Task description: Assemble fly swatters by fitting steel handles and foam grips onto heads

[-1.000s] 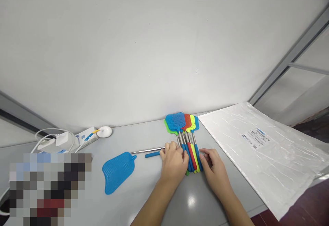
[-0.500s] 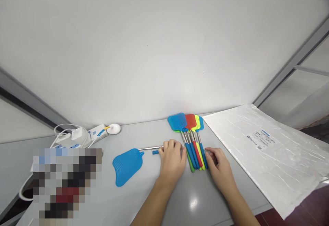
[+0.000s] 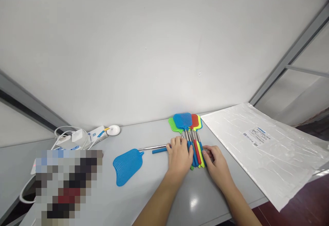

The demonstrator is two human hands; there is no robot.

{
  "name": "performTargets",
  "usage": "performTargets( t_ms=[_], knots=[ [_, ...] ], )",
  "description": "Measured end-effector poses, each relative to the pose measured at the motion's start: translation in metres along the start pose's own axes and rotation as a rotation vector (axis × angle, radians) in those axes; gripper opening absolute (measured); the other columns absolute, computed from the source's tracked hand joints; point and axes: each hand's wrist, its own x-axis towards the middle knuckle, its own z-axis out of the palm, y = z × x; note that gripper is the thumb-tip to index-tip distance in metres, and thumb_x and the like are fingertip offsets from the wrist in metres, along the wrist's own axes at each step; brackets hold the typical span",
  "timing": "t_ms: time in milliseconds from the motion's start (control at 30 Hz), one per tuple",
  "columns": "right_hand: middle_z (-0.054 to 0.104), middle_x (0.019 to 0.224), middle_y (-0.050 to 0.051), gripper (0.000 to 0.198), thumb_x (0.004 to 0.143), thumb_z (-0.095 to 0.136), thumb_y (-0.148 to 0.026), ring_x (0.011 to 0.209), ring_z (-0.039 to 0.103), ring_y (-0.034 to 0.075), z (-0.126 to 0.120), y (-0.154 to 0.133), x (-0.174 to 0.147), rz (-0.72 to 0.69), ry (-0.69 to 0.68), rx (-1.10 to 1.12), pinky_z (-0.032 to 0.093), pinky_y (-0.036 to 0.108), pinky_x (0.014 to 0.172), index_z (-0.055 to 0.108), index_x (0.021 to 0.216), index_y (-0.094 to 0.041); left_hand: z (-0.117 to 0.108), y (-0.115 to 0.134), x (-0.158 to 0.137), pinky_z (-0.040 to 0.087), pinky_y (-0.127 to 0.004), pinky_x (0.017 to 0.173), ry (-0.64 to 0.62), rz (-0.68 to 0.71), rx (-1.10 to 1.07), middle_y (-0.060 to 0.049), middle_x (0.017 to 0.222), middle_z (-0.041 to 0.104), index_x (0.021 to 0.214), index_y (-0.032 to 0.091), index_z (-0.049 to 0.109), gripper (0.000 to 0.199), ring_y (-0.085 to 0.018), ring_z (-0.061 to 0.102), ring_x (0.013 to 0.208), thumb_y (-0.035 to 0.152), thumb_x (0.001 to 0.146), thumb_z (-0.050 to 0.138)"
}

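Note:
Several fly swatters lie side by side in a bundle, with a blue mesh head (image 3: 183, 121) on top and red, yellow and green ones partly covered. Their metal rods run down to coloured handles, among them a red handle (image 3: 197, 153). My left hand (image 3: 179, 154) lies over the bundle's left side, fingers bent and apart, thumb against a blue handle. My right hand (image 3: 217, 161) touches the rightmost blue handle with its thumb and fingertips, fingers loosely curved. Left of these lies a separate blue swatter head (image 3: 128, 167); its thin rod and a blue handle (image 3: 159, 150) run beneath my left hand.
A white plastic package (image 3: 257, 150) with a label covers the table's right side. At the left stand a power strip (image 3: 99, 133) with chargers and cables, a white round device (image 3: 113, 130) and a blurred-out patch. A pale wall (image 3: 154, 65) rises behind the table.
My left hand has shifted right against the bundle. The top blue head has slid right, uncovering more of the green one, and more of the lone blue handle shows.

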Motion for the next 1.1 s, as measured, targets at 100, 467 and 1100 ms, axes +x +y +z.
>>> performTargets(
  t_ms=[100,467,1100],
  knots=[
    [0.056,0.095,0.007,0.034,0.094,0.047,-0.043,0.088,0.057,0.022,0.000,-0.001,0.001,-0.010,-0.025,-0.013,0.049,0.039,0.079,0.062,0.116,-0.022,0.003,0.003,0.002,0.034,-0.046,0.090,-0.002,-0.010,0.021,-0.010,0.110,0.055,0.103,0.019,0.060,0.023,-0.028,0.045,0.105,0.034,0.094,0.046],
    [0.057,0.100,0.008,0.036,0.096,0.043,-0.042,0.097,0.059,0.024,0.001,-0.006,0.001,-0.086,-0.057,-0.084,0.050,0.041,0.086,0.062,0.120,-0.024,-0.006,-0.008,0.003,0.035,-0.043,0.086,0.003,-0.070,0.056,-0.010,0.110,0.053,0.091,0.019,0.064,0.024,-0.028,0.045,0.106,0.031,0.094,0.043],
    [0.047,0.147,0.007,0.049,0.098,0.039,-0.047,0.135,0.040,0.026,0.003,-0.009,-0.002,-0.132,-0.134,-0.319,0.038,0.048,0.103,0.044,0.143,-0.029,0.004,0.004,0.010,0.035,-0.045,0.085,-0.015,-0.035,0.066,-0.010,0.104,0.055,0.092,0.019,0.064,0.028,-0.028,0.045,0.100,0.029,0.097,0.039]
  ],
)
